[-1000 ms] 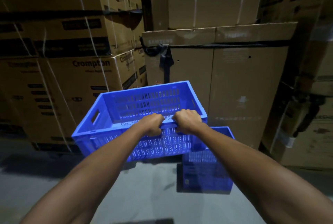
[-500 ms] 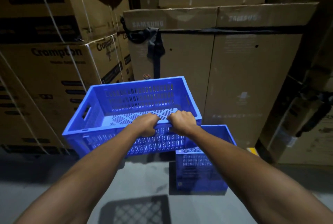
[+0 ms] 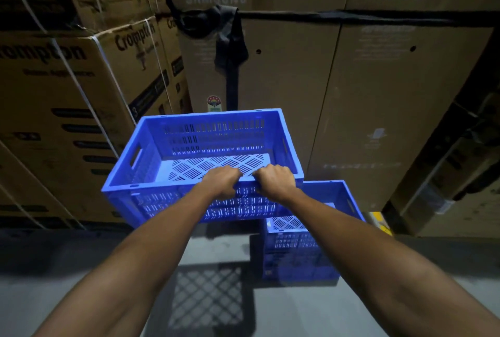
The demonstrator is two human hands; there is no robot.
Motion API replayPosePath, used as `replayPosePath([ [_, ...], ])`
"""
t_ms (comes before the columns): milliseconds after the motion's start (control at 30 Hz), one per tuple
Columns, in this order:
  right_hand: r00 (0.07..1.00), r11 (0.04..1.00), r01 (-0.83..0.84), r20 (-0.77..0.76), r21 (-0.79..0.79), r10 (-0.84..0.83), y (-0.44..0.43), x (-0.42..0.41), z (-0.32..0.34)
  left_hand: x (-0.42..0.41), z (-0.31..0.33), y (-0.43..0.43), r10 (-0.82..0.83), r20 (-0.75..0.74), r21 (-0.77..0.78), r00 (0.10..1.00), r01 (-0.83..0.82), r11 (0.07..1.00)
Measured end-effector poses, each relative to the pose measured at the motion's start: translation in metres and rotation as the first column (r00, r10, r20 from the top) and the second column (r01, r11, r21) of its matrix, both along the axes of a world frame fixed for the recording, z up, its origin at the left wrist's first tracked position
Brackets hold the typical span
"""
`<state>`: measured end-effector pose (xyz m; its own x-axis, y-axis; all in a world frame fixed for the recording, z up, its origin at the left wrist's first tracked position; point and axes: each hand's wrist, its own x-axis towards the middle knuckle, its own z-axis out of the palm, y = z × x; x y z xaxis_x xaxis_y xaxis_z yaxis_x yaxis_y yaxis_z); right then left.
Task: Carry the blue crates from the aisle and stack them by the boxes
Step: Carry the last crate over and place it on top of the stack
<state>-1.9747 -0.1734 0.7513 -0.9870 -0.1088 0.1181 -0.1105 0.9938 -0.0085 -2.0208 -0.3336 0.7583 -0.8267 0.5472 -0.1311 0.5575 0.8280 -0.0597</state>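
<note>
I hold an empty blue slotted crate in the air in front of me, its near long rim gripped by both hands. My left hand and my right hand sit side by side near the rim's right half, fingers curled over it. A second blue crate stands on the floor below and to the right, partly hidden by the carried one and by my right forearm. It sits close to the tall Samsung cardboard boxes.
Strapped Crompton cartons are stacked on the left. More cartons lean at the right, with a yellow object at their foot. The grey concrete floor shows the crate's lattice shadow.
I have walked closer to the boxes with the crate, which is now level and nearer the floor crate. The lattice shadow on the floor has grown. Both hands keep their grip.
</note>
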Motion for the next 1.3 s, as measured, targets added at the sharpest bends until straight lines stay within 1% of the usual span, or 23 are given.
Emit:
replayPosePath([
  [133, 1.0, 1.0, -0.012, 0.025, -0.017, 0.013, 0.016, -0.02, -0.035, -0.022, -0.034, 0.014, 0.032, 0.019, -0.029, 0.999, -0.032, 0.999],
  [367, 0.997, 0.997, -0.055, 0.059, -0.046, 0.058, 0.056, -0.055, -0.117, -0.053, -0.113, 0.054, 0.059, 0.019, -0.093, 0.998, -0.057, 0.994],
  [633, 0.991, 0.996, -0.082, 0.106, -0.038, 0.086, 0.077, -0.116, -0.231, -0.105, -0.229, 0.073, 0.107, 0.048, -0.109, 0.993, -0.102, 0.989],
  [800, 0.981, 0.998, -0.052, 0.187, -0.031, 0.057, 0.079, -0.128, -0.302, -0.123, -0.305, 0.08, 0.092, 0.097, -0.131, 0.991, -0.078, 0.988],
  [867, 0.979, 0.998, -0.059, 0.197, -0.015, 0.061, 0.079, -0.134, -0.318, -0.131, -0.327, 0.08, 0.095, 0.107, -0.112, 0.99, -0.083, 0.99],
  [1000, 0.979, 0.996, -0.094, 0.183, 0.009, 0.09, 0.075, -0.145, -0.322, -0.142, -0.338, 0.072, 0.107, 0.149, -0.092, 0.983, -0.094, 0.991],
  [1167, 0.98, 0.998, -0.047, 0.194, -0.033, 0.053, 0.091, -0.144, -0.324, -0.145, -0.332, 0.089, 0.06, 0.134, -0.121, 0.989, -0.044, 0.992],
  [1300, 0.979, 0.999, -0.015, 0.2, -0.037, 0.022, 0.112, -0.148, -0.324, -0.147, -0.329, 0.11, 0.05, 0.127, -0.123, 0.991, -0.034, 0.992],
])
